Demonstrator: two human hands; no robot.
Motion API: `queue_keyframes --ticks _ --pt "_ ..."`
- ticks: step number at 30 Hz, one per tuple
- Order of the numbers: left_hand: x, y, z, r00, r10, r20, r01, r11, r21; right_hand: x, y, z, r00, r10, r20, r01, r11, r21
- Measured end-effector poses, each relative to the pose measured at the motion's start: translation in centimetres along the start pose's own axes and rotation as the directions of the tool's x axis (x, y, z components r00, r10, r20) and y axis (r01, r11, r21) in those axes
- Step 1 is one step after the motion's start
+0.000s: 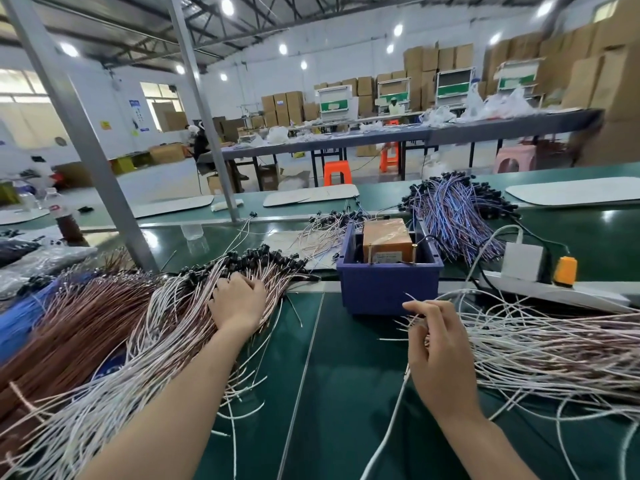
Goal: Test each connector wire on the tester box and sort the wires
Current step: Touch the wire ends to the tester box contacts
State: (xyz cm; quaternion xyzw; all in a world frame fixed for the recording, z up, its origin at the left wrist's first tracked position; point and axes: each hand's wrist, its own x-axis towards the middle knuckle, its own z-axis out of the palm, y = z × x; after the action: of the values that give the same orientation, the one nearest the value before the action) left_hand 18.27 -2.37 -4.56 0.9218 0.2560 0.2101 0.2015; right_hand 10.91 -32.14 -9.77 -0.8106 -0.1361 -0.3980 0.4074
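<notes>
— Two hands, both in wire. The left hand [239,299] curls its fingers into the pale wires [166,327] heaped toward the left edge of the bench [346,358], closing on some strands just behind their black plugs [263,258]. The right hand [440,344] pinches thin strands of the right heap [554,344] by their bare ends.

— And the tester box [388,241]?

— Mid-bench, a tan block standing in a blue bin [388,289], between the two hands and a little beyond them. Neither hand touches it.

— What could go wrong?

— Tangles, I'd judge. Strands cross each other in both heaps. Pull one and its neighbours may come along, or slide off the near edge. The pale wires also lie right against the brown wires [69,323] at the left, and a purple bundle [457,216] sits toward the far right corner, so a tested wire could land in the wrong lot. The power strip [554,292] lies partly under the fringe of the right heap, and a snagged strand could tug its cords.

— What can't you see?

— Most of the tester's front. Two thin posts show, but the rest sits below the bin wall. How many strands each hand holds, I cannot tell. The brown wires are cut off at the left of the view, and the room beyond is blurred.
</notes>
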Motion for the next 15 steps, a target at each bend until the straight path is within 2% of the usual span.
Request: queue_keyframes --ticks 2,4,8,10,13,15 --pt "0.1 -0.2 -0.2 1.000 -0.017 -0.001 0.017 0.994 -0.105 0.0 0.1 0.0 1.000 0.010 -0.006 -0.010 1.000 0.010" --pt "0.1 -0.5 -0.3 1.000 0.005 0.006 -0.005 0.994 -0.109 0.0 0.1 0.0 1.000 0.017 -0.010 -0.017 1.000 0.013" --pt "0.4 -1.1 -0.5 0.984 0.123 0.131 -0.134 0.988 0.077 0.0 0.2 0.1 0.999 0.024 -0.023 -0.023 1.000 0.007" --pt "0.6 -1.2 -0.8 0.982 0.170 0.084 -0.179 0.976 0.122 0.0 0.3 0.1 0.999 0.025 -0.020 -0.025 1.000 0.003" --pt "1.1 -1.8 -1.7 0.983 0.163 -0.083 -0.144 0.969 0.199 0.1 0.2 0.2 1.000 0.017 -0.020 -0.017 1.000 -0.008" --pt "1.5 -2.4 -2.0 0.992 0.121 -0.035 -0.105 0.948 0.299 0.2 0.2 0.3 1.000 0.014 -0.015 -0.014 1.000 -0.010"
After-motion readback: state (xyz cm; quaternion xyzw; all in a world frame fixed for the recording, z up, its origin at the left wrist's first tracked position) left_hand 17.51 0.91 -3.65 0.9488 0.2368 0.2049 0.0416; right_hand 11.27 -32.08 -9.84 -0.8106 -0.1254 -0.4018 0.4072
